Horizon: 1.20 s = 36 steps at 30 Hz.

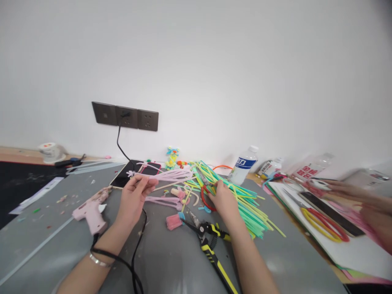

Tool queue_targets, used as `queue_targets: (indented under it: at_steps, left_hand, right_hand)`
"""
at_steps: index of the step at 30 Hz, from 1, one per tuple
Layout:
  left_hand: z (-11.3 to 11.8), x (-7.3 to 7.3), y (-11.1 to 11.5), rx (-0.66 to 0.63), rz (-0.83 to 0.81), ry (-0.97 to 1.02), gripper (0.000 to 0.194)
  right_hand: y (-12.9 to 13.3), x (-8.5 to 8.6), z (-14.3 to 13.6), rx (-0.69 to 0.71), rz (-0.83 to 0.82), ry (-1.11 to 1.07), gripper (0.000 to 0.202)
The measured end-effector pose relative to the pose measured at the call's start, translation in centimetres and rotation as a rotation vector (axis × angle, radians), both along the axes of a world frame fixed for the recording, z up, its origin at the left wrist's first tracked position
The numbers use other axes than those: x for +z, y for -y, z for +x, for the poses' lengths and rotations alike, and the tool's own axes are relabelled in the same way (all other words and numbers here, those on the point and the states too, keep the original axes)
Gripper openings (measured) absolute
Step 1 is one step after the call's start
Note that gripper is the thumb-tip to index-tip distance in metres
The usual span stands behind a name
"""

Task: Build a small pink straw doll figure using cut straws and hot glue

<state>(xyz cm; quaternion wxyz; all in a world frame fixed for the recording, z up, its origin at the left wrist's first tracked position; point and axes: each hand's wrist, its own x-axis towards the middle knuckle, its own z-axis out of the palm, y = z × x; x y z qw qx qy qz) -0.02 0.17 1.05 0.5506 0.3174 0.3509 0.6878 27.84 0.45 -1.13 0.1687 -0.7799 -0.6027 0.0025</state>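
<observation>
My left hand (pixel 139 192) is closed in a pinch at the near left end of a bundle of pale pink stems (pixel 176 174); what lies between its fingertips is too small to make out. My right hand (pixel 223 197) has its fingers curled round the red handles of scissors (pixel 204 197), whose blades point up and left. Under and beyond that hand lies a large pile of green and yellow stems (pixel 252 216). More pink pieces (pixel 163 201) lie between my hands, with a pink brush-like piece (pixel 174 221) nearer me.
Yellow-black pliers (pixel 211 255) lie between my forearms. A pink glue gun (pixel 92 213) with a black cable is at left. A bottle (pixel 244 165) stands near the wall. At right, another person's hand (pixel 346 190) is over scissors (pixel 326 224) and paper.
</observation>
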Motion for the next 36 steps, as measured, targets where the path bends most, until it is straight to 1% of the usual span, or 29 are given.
queue_targets:
  at_steps: [2,4,6,8,9,11,13,15,16,17,19,20,21,23,24,25,27,29,30,32,33,34,36]
  left_hand:
    - [-0.1,-0.2,-0.1,-0.001,0.009,0.002,0.032]
    - [-0.1,-0.5,-0.2,-0.005,0.020,0.003,0.032]
    - [-0.2,-0.8,-0.4,-0.009,0.028,0.004,0.031]
    - [-0.2,-1.1,-0.5,0.000,0.029,0.007,0.030]
    - [-0.3,-1.2,-0.6,0.008,0.026,0.008,0.030]
    - [-0.3,-1.3,-0.7,0.025,0.020,0.010,0.030]
    - [-0.2,-1.3,-0.7,0.032,0.015,0.006,0.031]
    - [-0.2,-1.2,-0.7,0.035,0.010,-0.001,0.031]
    - [-0.2,-1.2,-0.6,0.036,0.008,-0.005,0.031]
    - [-0.2,-1.1,-0.6,0.038,0.007,-0.008,0.032]
    - [-0.2,-1.0,-0.6,0.041,0.009,-0.015,0.032]
    - [-0.2,-1.0,-0.6,0.041,0.010,-0.021,0.032]
    - [-0.2,-1.0,-0.6,0.041,0.009,-0.027,0.033]
    - [-0.2,-1.0,-0.6,0.043,0.002,-0.041,0.033]
    - [-0.2,-1.0,-0.6,0.044,-0.001,-0.048,0.033]
    - [-0.2,-1.0,-0.6,0.045,-0.005,-0.053,0.033]
    - [-0.2,-0.9,-0.5,0.050,-0.009,-0.058,0.034]
    - [-0.2,-0.8,-0.5,0.066,-0.011,-0.058,0.034]
    - [-0.2,-0.8,-0.5,0.077,-0.009,-0.056,0.033]
    - [-0.2,-0.7,-0.5,0.096,-0.001,-0.051,0.032]
    - [-0.2,-0.7,-0.5,0.102,0.004,-0.048,0.031]
    - [-0.2,-0.7,-0.5,0.105,0.007,-0.043,0.031]
    - [-0.3,-0.8,-0.5,0.099,0.008,-0.040,0.030]
  right_hand:
    - [-0.1,0.2,0.3,-0.022,-0.048,-0.028,0.023]
    - [-0.3,0.4,0.8,-0.046,-0.023,-0.119,0.020]
    - [-0.5,0.4,1.3,-0.051,0.102,-0.388,0.020]
    - [-0.8,0.6,1.6,-0.017,0.249,-0.718,0.025]
    - [-0.9,0.7,1.6,0.014,0.300,-0.842,0.029]
    - [-0.9,1.2,1.3,0.076,0.333,-0.991,0.037]
    - [-0.7,1.9,0.7,0.137,0.315,-1.082,0.043]
    - [-0.4,2.6,-0.2,0.228,0.260,-1.240,0.048]
    - [-0.2,2.9,-0.5,0.292,0.211,-1.369,0.048]
    - [0.0,3.1,-0.8,0.374,0.140,-1.547,0.046]
    - [0.4,3.1,-1.2,0.569,-0.047,-1.899,0.039]
    - [0.7,2.9,-1.2,0.688,-0.159,-2.026,0.035]
    - [0.9,2.6,-1.2,0.810,-0.271,-2.085,0.033]
    - [1.4,1.8,-1.1,1.039,-0.476,-2.081,0.033]
    - [1.6,1.3,-1.1,1.111,-0.533,-2.056,0.032]
    - [1.9,0.9,-1.1,1.150,-0.549,-2.040,0.032]
    - [2.2,0.4,-1.5,1.187,-0.485,-2.026,0.031]
    - [2.2,0.5,-2.1,1.198,-0.355,-1.986,0.034]
    - [2.1,0.8,-2.4,1.178,-0.274,-1.952,0.035]
    - [1.8,1.5,-3.0,1.091,-0.097,-1.891,0.037]
    - [1.6,1.8,-3.1,1.051,-0.034,-1.859,0.038]
    - [1.4,2.1,-3.3,1.033,0.001,-1.833,0.039]
    - [1.1,2.5,-3.5,1.031,-0.023,-1.824,0.044]
